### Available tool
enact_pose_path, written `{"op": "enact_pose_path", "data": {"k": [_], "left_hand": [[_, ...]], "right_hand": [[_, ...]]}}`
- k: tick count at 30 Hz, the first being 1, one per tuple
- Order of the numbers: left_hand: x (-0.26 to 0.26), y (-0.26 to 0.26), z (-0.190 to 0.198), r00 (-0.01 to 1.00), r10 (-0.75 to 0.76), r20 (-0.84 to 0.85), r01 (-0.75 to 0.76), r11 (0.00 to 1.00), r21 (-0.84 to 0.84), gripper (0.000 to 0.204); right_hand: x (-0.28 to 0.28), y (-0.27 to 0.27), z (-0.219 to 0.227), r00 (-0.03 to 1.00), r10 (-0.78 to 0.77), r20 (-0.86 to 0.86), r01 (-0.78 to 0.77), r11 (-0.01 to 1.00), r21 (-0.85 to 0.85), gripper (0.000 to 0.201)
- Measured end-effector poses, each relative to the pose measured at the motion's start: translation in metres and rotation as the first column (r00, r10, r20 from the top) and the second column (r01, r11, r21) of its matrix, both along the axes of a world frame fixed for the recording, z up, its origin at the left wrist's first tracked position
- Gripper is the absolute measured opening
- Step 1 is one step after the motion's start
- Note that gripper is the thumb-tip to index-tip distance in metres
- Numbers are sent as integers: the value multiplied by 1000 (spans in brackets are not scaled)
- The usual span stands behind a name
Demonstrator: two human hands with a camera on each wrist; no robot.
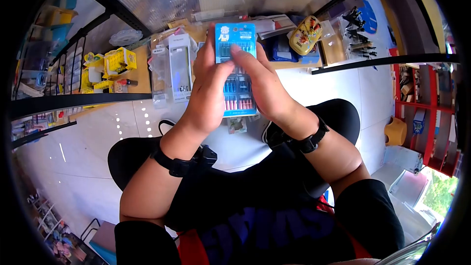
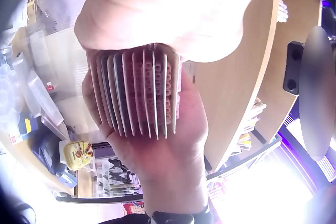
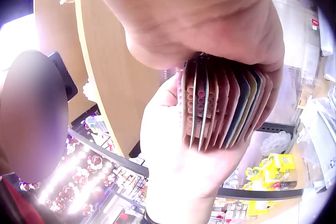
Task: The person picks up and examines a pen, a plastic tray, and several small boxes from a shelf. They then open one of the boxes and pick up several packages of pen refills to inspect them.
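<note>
Both hands grip a thick stack of blister cards [image 1: 235, 30], held upright in front of the body in the head view. The front card is light blue with a white cartoon figure, and rows of small blue and pink pieces show behind its plastic. My left hand [image 1: 208, 91] clasps the left side and my right hand [image 1: 269, 86] the right, both thumbs lying over the front. From the left wrist view, the layered card edges [image 2: 137, 95] fan slightly between the palms. Small round pink ends [image 3: 197, 108] show between cards in the right wrist view.
Behind the hands is a shelf holding a clear-and-white box [image 1: 180, 66] on the left and a yellow decorated case [image 1: 305, 35] on the right. Yellow items [image 1: 119, 62] sit farther left, dark pens [image 1: 359, 24] farther right. A black shelf bar [image 1: 382, 62] and red shelving [image 1: 429, 132] stand at right.
</note>
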State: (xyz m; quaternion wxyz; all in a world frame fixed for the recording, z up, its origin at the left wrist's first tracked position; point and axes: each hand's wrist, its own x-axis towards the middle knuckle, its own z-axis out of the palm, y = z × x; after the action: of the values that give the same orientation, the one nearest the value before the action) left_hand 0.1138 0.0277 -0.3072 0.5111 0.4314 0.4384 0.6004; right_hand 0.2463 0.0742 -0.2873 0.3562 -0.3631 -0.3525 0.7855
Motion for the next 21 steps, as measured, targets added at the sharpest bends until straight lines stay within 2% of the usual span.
{"op": "enact_pose_path", "data": {"k": [2, 3, 4, 6, 7, 8, 9, 10, 11, 14, 15, 19, 21], "left_hand": [[-2, 2, 1, 968, 28, -250, -7, 996, 86, 70], [-2, 3, 5, 972, 4, -235, 11, 998, 61, 72], [4, 1, 11, 998, 13, 67, -11, 1000, -29, 72], [7, -4, 30, 967, 10, 256, 7, 998, -63, 71], [3, -6, 33, 992, 40, 121, -35, 998, -44, 75], [-5, -7, 34, 992, 38, 121, -33, 999, -42, 75], [-14, -8, 34, 964, 6, -265, 32, 990, 139, 82], [-18, -8, 34, 792, 46, -609, 160, 947, 280, 90], [-17, -8, 34, 639, 173, -750, 172, 917, 359, 105], [-15, -7, 30, 631, 109, -768, 248, 910, 333, 108], [-12, -8, 30, 698, 63, -713, 254, 909, 330, 103], [-9, -6, 22, 695, 84, -714, 251, 902, 350, 100], [-8, -6, 23, 646, 104, -756, 275, 892, 357, 99]], "right_hand": [[0, 0, -6, 999, -13, 37, 12, 999, 37, 42], [1, 1, -6, 999, -15, 39, 14, 999, 31, 42], [2, 4, -4, 1000, -13, 20, 13, 1000, 9, 41], [2, 11, -1, 999, -20, -27, 18, 997, -69, 37], [2, 14, 5, 998, -18, -63, 11, 994, -111, 36], [4, 17, 9, 995, -19, -98, 4, 988, -152, 35], [9, 21, 8, 997, 21, -72, -29, 993, -119, 45], [12, 20, 11, 997, 16, -70, -24, 993, -118, 45], [14, 20, 15, 994, 19, -104, -35, 987, -154, 45], [17, 18, 19, 988, 28, -149, -58, 978, -199, 45], [17, 17, 20, 986, 40, -160, -70, 979, -191, 45], [18, 16, 20, 985, 56, -166, -85, 980, -178, 44], [19, 18, 17, 988, 37, -152, -60, 987, -150, 43]]}}
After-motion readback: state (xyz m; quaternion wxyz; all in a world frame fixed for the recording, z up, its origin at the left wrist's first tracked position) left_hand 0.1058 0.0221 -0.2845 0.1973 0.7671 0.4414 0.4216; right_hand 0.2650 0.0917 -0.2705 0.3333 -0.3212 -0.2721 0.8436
